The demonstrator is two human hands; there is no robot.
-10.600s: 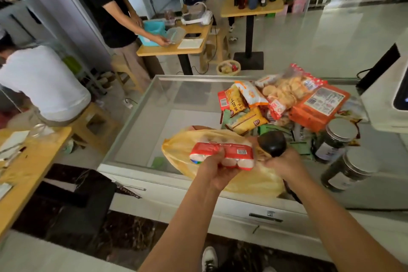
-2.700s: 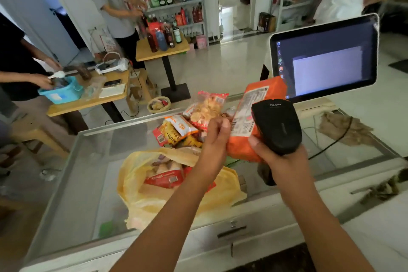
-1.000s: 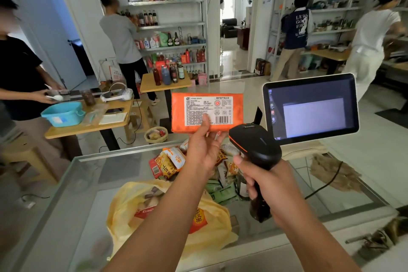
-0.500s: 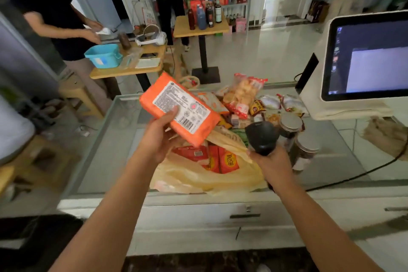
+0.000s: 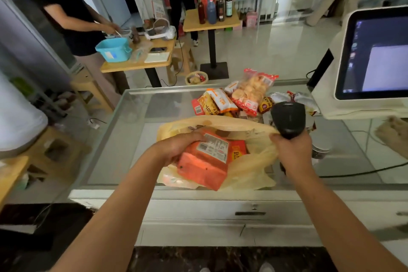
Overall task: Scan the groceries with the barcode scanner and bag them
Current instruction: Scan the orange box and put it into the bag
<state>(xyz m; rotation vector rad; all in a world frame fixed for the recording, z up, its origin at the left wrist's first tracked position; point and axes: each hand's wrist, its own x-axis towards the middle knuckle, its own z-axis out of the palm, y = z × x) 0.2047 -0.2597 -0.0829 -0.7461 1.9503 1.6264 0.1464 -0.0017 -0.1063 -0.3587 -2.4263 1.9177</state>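
Glossy pale floor (image 5: 276, 51), wooden tables (image 5: 136, 64)

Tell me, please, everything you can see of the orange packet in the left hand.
The orange packet is a flat, glossy pouch, plastic by its look, with a white printed label on its upper face. The left hand grips its far end and holds it tilted in the open mouth of the yellow plastic bag, beside a red packet already inside.

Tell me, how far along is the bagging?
Done: a red packet already lies in the yellow bag. In hand: the left hand holds an orange packet in the bag's mouth; the right hand grips the scanner. Left: a pile of snack packets waits on the glass counter.
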